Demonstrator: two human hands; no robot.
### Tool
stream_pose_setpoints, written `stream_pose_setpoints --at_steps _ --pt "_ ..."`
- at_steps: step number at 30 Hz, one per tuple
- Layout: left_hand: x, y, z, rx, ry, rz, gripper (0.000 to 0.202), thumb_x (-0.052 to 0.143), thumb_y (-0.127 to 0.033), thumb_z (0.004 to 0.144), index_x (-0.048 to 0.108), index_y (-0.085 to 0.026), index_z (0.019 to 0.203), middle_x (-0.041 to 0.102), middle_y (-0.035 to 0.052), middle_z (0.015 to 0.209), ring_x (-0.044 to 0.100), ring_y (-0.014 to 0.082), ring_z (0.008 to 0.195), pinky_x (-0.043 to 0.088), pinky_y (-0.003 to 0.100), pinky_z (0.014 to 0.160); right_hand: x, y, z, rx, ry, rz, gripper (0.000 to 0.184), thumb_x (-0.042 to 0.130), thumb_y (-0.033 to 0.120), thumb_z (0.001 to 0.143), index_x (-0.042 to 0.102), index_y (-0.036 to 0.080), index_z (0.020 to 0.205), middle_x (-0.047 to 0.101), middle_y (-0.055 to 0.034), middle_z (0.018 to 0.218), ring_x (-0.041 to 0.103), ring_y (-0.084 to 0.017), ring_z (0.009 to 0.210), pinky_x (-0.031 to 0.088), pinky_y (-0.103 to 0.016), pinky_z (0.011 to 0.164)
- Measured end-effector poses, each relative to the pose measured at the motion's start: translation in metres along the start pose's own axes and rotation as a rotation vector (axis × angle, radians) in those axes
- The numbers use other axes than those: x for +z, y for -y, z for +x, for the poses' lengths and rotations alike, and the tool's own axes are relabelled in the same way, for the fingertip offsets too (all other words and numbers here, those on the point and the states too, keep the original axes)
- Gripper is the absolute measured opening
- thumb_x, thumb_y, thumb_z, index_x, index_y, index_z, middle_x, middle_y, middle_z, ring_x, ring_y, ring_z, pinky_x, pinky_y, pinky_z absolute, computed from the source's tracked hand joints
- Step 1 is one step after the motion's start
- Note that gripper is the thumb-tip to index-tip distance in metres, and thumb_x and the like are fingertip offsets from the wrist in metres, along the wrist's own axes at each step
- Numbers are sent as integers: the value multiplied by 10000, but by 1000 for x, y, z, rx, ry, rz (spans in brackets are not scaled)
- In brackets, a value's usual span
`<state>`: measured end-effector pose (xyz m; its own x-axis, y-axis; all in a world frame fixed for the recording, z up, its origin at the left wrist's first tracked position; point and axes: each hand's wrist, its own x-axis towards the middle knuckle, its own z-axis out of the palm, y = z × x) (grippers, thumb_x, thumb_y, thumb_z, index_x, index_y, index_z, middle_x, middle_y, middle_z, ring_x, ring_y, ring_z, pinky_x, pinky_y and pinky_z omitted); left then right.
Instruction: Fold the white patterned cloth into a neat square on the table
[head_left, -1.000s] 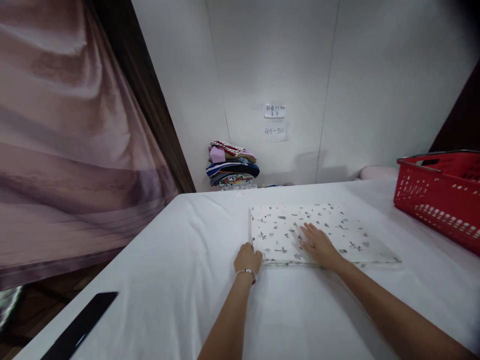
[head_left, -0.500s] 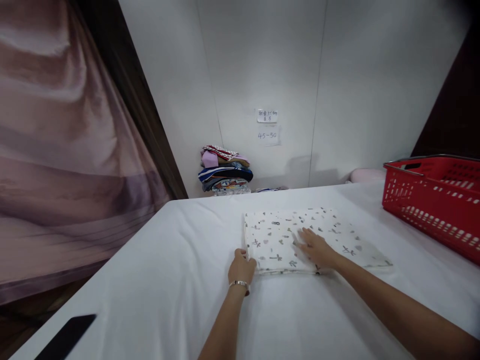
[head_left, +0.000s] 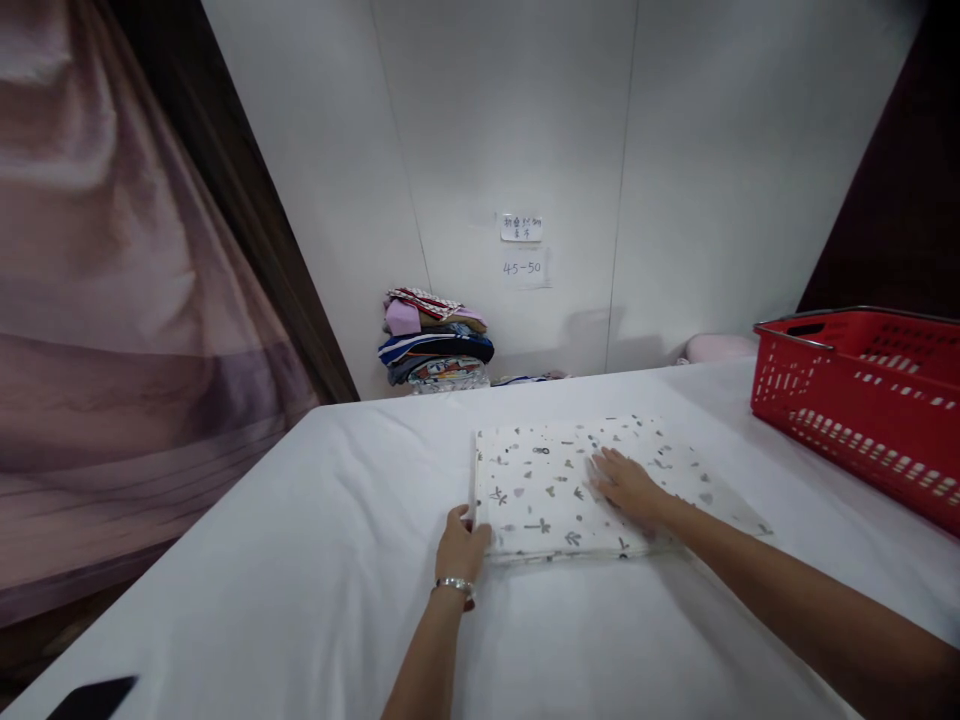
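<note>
While right hand (head_left: 626, 485) lies flat, fingers spread, on folded patterned cloth (head_left: 540, 480) at frame centre, left hand (head_left: 461, 545) grips its lower-left corner; red basket (head_left: 862, 420) at right edge.

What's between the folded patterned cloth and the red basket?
Only bare white sheet separates the folded cloth from the red basket; nothing lies on that stretch, as the head view shows.
</note>
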<state>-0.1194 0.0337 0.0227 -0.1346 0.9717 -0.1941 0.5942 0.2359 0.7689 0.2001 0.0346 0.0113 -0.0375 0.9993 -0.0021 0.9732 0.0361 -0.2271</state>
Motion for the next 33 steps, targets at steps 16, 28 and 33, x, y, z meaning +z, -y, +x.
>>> stream_pose_setpoints --at_steps 16,28,33 --pt "1 12 10 -15 -31 -54 365 474 -332 775 471 -181 1107 654 11 802 610 150 669 429 245 605 4 -44 52 125 -79 -84 567 224 513 864 379 198 1310 270 -114 1439 206 -275 1321 246 -499 1005" --pt "-2 3 3 -65 -38 -165 352 505 -293 759 492 -161 1085 657 19 801 613 157 721 442 256 671 -4 -89 66 264 -97 -123 564 232 506 856 397 175 1282 287 -123 1428 236 -289 1303 240 -536 991" --pt "2 10 6 -44 -49 -190 329 539 -264 741 519 -159 1052 650 21 768 594 148 687 429 251 642 4 -82 60 189 -91 -153 529 236 476 859 406 206 1281 286 -107 1431 212 -288 1314 236 -534 998"
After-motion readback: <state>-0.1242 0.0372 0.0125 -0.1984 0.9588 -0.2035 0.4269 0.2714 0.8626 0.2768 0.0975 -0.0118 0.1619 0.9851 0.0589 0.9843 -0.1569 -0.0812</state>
